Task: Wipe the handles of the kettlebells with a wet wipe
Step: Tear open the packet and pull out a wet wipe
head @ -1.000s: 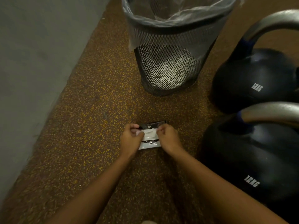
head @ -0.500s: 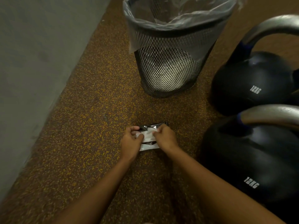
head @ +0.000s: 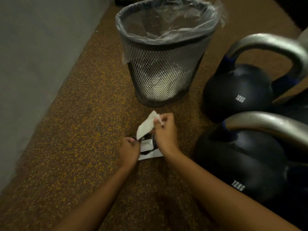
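Wipe (head: 146, 126), white and half out of the packet (head: 148, 149), is pinched at its top edge between the right hand's (head: 165, 134) thumb and fingers. The left hand (head: 129, 150) pinches the packet's left end, low over the floor (head: 75, 147). The near kettlebell (head: 241, 164) and far kettlebell (head: 236, 90) stand just to the right, untouched. A lined bin (head: 160, 77) stands beyond.
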`<state>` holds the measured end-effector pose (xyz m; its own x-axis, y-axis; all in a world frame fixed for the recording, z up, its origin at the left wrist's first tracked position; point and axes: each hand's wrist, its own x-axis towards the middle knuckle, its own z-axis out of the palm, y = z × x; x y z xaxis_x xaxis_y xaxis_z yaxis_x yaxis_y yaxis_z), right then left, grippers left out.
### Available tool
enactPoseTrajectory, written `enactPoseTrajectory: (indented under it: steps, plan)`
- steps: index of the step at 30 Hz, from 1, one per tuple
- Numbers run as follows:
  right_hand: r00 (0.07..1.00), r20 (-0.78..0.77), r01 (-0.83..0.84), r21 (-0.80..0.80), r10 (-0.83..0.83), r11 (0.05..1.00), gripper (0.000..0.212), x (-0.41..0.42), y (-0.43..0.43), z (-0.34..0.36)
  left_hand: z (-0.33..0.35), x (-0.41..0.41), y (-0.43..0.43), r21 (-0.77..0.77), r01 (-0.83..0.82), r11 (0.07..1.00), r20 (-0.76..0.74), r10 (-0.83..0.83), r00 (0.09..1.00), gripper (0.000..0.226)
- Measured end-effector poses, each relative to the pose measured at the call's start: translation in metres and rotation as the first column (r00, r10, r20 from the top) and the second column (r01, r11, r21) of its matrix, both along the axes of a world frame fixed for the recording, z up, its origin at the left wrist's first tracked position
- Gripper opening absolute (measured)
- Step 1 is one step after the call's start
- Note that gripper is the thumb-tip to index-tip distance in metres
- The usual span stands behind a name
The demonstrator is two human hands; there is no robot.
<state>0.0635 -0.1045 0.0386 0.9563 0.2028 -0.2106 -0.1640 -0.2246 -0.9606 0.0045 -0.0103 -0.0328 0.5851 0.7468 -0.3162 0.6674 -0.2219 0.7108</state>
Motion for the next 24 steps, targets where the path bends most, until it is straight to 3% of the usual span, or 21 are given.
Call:
enactPoseTrajectory:
  steps: [1, 3, 5, 7, 8, 10, 13, 16, 19, 24]
  plan:
    - [1.0, 0.016, -0.025, -0.008, 0.025, 1.0, 0.007, -0.001, -0.001, 0.005, 0.003, 0.001, -0.004, 0.001, 0.04, 0.999, -0.007, -0.04, 0.999, 0.023]
    - [0.998, 0.031, -0.051, -0.025, 0.052, 0.998, 0.012, -0.003, -0.003, 0.015, 0.005, -0.002, -0.017, 0.086, 0.274, 0.958, -0.06, -0.269, 0.961, 0.043]
    - [0.995, 0.065, -0.07, -0.042, 0.073, 0.997, 0.015, -0.004, -0.006, 0.03, 0.014, -0.01, -0.027, 0.24, 0.517, 0.822, -0.112, -0.505, 0.856, 0.054]
    - [0.988, 0.115, -0.103, -0.04, 0.107, 0.994, 0.017, 0.0, -0.01, 0.05, 0.014, -0.011, -0.026, 0.327, 0.64, 0.695, -0.058, -0.661, 0.748, 0.062]
    - [0.982, 0.146, -0.117, -0.045, 0.123, 0.992, 0.018, 0.003, -0.012, 0.061, 0.017, -0.008, -0.024, 0.315, 0.646, 0.695, -0.03, -0.673, 0.739, 0.062]
    - [0.964, 0.228, -0.127, -0.065, 0.139, 0.99, 0.02, 0.01, -0.018, 0.086, 0.028, 0.004, -0.021, 0.242, 0.554, 0.797, -0.007, -0.569, 0.822, 0.055]
    - [0.923, 0.35, -0.136, -0.097, 0.162, 0.986, 0.016, 0.025, -0.037, 0.122, 0.059, 0.025, -0.026, 0.251, 0.366, 0.896, 0.261, -0.427, 0.866, 0.02]
    - [0.887, 0.431, -0.125, -0.12, 0.165, 0.985, 0.012, 0.045, -0.066, 0.15, 0.111, 0.053, -0.043, 0.186, 0.314, 0.931, 0.553, -0.363, 0.75, 0.018]
    - [0.895, 0.443, -0.015, -0.098, 0.057, 0.995, 0.012, 0.069, -0.098, 0.172, 0.164, 0.083, -0.064, 0.034, 0.395, 0.918, 0.747, -0.286, 0.6, 0.017]
    - [0.926, 0.374, 0.076, -0.053, -0.051, 0.996, 0.01, 0.103, -0.152, 0.196, 0.231, 0.138, -0.107, 0.081, 0.64, 0.764, 0.795, -0.437, 0.421, 0.026]
